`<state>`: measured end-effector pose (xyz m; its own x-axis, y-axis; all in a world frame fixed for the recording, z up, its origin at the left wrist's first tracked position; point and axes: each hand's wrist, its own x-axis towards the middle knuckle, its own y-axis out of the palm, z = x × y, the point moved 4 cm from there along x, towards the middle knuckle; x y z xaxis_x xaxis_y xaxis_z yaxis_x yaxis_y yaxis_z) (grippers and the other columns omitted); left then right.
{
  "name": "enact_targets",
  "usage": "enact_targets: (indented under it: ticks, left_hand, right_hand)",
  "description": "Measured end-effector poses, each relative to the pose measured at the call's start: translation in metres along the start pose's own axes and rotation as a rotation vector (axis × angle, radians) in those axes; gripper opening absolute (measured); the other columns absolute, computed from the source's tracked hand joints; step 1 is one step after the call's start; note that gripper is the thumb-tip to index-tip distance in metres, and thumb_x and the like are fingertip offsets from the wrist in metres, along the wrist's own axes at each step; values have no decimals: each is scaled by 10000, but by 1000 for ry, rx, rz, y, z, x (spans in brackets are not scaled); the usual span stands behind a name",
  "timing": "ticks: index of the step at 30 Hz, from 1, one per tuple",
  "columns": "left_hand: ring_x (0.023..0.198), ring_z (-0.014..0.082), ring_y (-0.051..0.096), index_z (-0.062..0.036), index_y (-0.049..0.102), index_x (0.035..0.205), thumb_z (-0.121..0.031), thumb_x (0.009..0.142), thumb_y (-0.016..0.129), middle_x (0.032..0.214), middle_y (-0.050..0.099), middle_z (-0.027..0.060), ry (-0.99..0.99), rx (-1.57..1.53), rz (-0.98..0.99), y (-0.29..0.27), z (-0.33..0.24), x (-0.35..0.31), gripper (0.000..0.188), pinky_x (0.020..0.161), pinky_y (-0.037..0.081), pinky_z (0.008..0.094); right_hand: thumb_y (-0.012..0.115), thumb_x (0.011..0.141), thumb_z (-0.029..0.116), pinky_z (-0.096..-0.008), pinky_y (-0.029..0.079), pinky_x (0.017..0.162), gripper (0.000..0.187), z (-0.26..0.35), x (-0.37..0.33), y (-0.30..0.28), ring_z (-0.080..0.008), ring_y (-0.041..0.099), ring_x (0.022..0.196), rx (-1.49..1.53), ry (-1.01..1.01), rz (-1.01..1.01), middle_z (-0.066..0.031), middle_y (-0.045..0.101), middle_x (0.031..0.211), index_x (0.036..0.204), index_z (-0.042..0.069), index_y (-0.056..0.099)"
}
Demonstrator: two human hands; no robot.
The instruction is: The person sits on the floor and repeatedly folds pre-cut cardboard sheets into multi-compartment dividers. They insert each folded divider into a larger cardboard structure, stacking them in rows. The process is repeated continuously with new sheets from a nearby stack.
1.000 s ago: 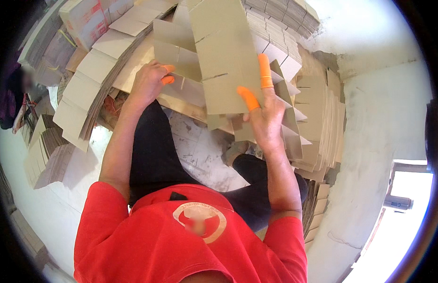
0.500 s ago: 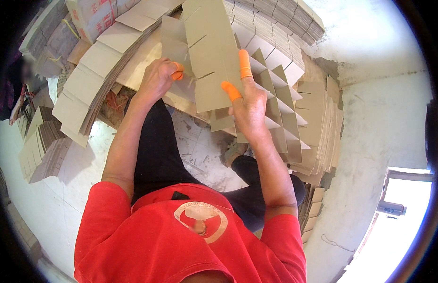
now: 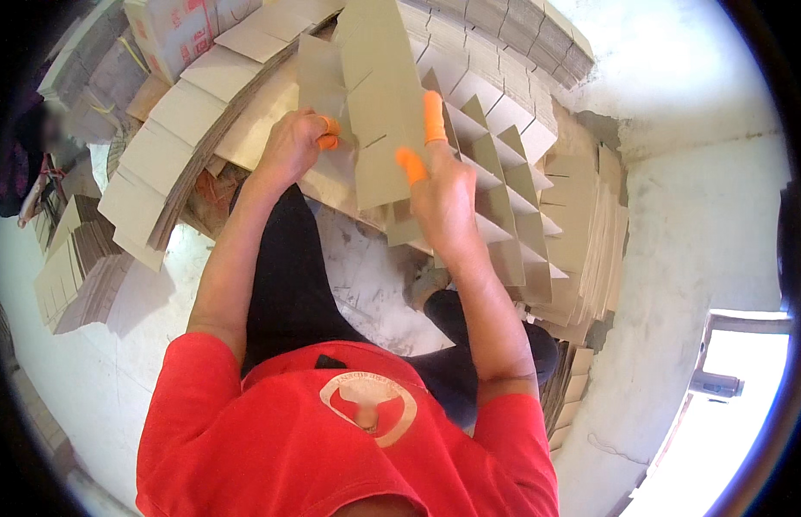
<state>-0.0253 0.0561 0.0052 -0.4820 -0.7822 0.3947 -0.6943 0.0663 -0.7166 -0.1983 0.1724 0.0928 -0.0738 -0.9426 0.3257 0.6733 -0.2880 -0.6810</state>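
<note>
A long tan cardboard divider strip [image 3: 379, 112] with slots cut in it stands tilted in front of me. My right hand [image 3: 445, 194], orange finger cots on thumb and index finger, holds its right edge. The thumb lies toward the near face, slightly blurred. My left hand [image 3: 290, 148], also with orange cots, is closed at the strip's left side, pinching a cardboard piece there; the exact hold is partly hidden. Behind and right of my right hand sits a partly assembled cardboard grid [image 3: 504, 194] of crossed strips, joined at their slots.
A long row of stacked slotted cardboard [image 3: 172, 129] curves along the left. More stacks stand at the back [image 3: 478, 52] and on the right [image 3: 581, 233] by the pale wall [image 3: 702, 198]. A white box [image 3: 172, 34] sits back left. Beneath the work is a wooden board [image 3: 261, 129].
My right hand has shifted a little left, and the strip's right edge has swung left with it. My left hand has barely moved.
</note>
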Motion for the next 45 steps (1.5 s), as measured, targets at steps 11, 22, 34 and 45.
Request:
enact_targets:
  ticks: [11, 22, 34, 45]
  left_hand:
    - [785, 287, 625, -41, 678, 895, -47, 702, 729, 846, 625, 126, 7, -44, -4, 1, 1, 1, 199, 671, 496, 361]
    - [756, 285, 618, -43, 679, 885, -33, 675, 740, 801, 611, 122, 39, -81, -14, -2, -2, 2, 218, 649, 493, 369]
    - [756, 277, 617, -46, 683, 880, -38, 679, 745, 792, 612, 114, 45, -84, -11, -1, 4, 2, 210, 653, 495, 370]
    - [763, 291, 603, -47, 688, 860, -65, 681, 730, 761, 607, 127, 43, -75, -28, 2, 4, 9, 185, 668, 478, 377]
  right_hand:
    - [548, 865, -44, -285, 459, 555, 677, 13, -5, 5, -272, 472, 532, -17, 11, -12, -220, 525, 668, 1456, -16, 218]
    - [557, 834, -81, -276, 454, 551, 690, 10, -5, 11, -260, 486, 544, 2, -66, -20, -212, 519, 671, 1448, -15, 248]
    - [582, 827, -61, -288, 473, 639, 625, 0, -1, 21, -294, 510, 615, 104, -60, 26, -231, 613, 824, 1405, 5, 354]
    - [542, 768, -70, -460, 470, 607, 556, -5, 20, 39, -460, 592, 693, 6, -51, 214, -327, 550, 727, 1284, -158, 353]
